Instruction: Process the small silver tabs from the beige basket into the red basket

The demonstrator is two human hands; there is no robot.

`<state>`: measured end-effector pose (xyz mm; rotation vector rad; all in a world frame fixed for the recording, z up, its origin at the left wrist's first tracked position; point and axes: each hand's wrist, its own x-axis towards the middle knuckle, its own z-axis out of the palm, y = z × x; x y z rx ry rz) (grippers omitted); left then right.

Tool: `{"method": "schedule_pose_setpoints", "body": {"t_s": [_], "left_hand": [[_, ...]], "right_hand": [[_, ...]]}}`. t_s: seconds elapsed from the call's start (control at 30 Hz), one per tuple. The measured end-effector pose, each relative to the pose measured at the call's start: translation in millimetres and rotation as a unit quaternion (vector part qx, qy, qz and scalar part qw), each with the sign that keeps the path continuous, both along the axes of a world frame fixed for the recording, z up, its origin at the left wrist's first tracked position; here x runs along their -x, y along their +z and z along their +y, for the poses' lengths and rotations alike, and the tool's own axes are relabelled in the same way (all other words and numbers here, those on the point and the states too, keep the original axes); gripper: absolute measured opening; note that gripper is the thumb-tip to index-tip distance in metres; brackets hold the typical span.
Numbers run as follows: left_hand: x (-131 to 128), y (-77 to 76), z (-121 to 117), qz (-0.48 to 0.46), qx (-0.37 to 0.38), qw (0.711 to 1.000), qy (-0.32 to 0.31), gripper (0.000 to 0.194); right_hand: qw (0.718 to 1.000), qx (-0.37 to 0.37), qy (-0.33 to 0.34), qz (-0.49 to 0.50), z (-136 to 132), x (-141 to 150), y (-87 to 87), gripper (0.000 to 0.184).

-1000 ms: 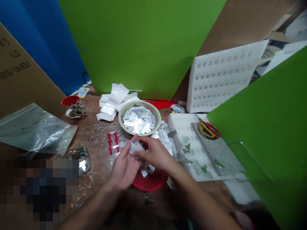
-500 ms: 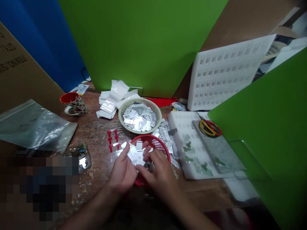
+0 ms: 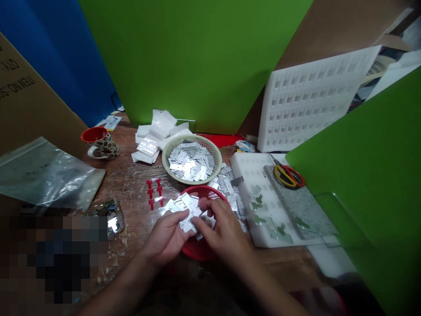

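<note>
My left hand (image 3: 166, 239) is closed around a fanned bunch of small silver metal plates (image 3: 184, 210), held over the near left rim of a red basket (image 3: 200, 248). My right hand (image 3: 222, 232) meets it from the right, thumb and fingers pinching plates at the bunch's right side, above the basket. A cream basket (image 3: 191, 159) full of the same plates stands just beyond, and more plates lie loose (image 3: 226, 184) to its right.
Red plastic clips (image 3: 154, 193) lie left of the red basket. A patterned mug (image 3: 100, 143), white packets (image 3: 154, 136), a clear bag (image 3: 46, 173), a white foam tray (image 3: 263, 206) with scissors (image 3: 287, 175), a white grid block (image 3: 312, 103) and green boards surround the spot.
Both hands have come a little nearer to me and lower over the red basket. The bunch of plates has spread out into a fan. The view has shifted slightly upward.
</note>
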<state>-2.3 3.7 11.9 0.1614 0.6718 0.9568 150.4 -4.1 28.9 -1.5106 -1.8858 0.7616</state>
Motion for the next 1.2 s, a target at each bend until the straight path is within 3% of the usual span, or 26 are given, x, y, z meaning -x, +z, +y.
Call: {"method": "schedule_pose_setpoints", "body": {"t_s": [0.13, 0.3, 0.4, 0.5, 0.6, 0.73, 0.83, 0.93, 1.0, 1.1, 1.2], "left_hand": [[0.5, -1.6, 0.0, 0.031, -0.032, 0.999, -0.001, 0.054], [4.0, -3.2, 1.9, 0.04, -0.021, 0.999, -0.026, 0.06], [9.0, -4.4, 5.1, 0.009, 0.01, 0.998, -0.054, 0.05], [13.9, -4.9, 9.6, -0.071, 0.036, 0.993, -0.088, 0.048], [15.1, -4.1, 13.0, -0.129, 0.043, 0.983, -0.123, 0.06], [12.3, -2.3, 13.2, -0.142, 0.047, 0.974, -0.167, 0.071], [12.1, -1.7, 11.5, -0.133, 0.049, 0.971, -0.194, 0.081], [14.7, -1.4, 10.2, -0.142, 0.041, 0.969, -0.199, 0.086], [16.8, -1.6, 9.8, -0.153, 0.032, 0.969, -0.193, 0.081], [19.6, -2.5, 10.0, -0.151, 0.024, 0.971, -0.182, 0.066], [21.5, -4.0, 10.8, -0.136, 0.036, 0.975, -0.169, 0.05]], "right_hand": [[1.0, 0.017, -0.018, 0.005, 2.9, 2.9, -2.9, 0.008], [0.97, 0.128, -0.099, 0.184, 19.0, -18.3, -4.2, 0.022], [0.958, 0.079, -0.204, 0.186, 40.0, -51.4, -10.7, 0.027], [0.962, 0.025, -0.262, 0.076, 55.2, -73.7, -17.8, 0.027], [0.98, -0.034, -0.195, 0.006, 54.7, -63.1, -12.6, 0.036], [0.997, -0.011, 0.067, 0.033, 47.4, -17.0, 8.5, 0.039], [0.982, 0.024, 0.185, 0.03, 51.5, 8.2, 15.7, 0.023], [0.977, 0.075, 0.18, 0.088, 58.9, 15.8, 14.5, 0.005], [0.967, 0.134, 0.141, 0.165, 61.4, 12.6, 13.9, 0.007], [0.93, 0.22, 0.089, 0.281, 59.3, -2.6, 15.6, 0.015], [0.914, 0.237, 0.066, 0.324, 51.4, -23.9, 15.4, 0.017]]}}
